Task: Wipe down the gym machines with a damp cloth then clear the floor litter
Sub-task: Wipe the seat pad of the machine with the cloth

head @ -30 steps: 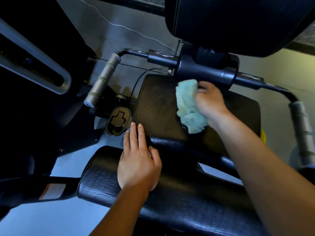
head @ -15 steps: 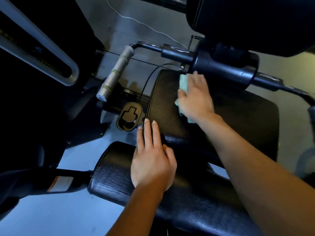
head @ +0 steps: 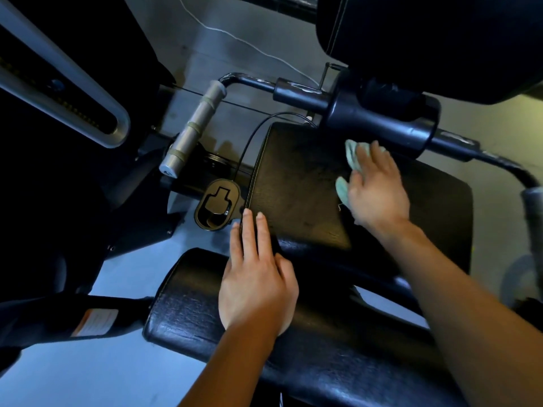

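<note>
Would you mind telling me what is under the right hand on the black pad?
A pale green cloth lies under the right hand, pressed flat to the pad. Only its edges show; the rest is covered.

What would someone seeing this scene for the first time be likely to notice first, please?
Most likely the pale green cloth, bright against the black seat pad at centre, pressed flat under the right hand. Next, the left hand resting open on the nearer black pad, fingertips reaching the seat pad's stitched edge. To the upper left, a silver-grey handle grip catches the light.
</note>
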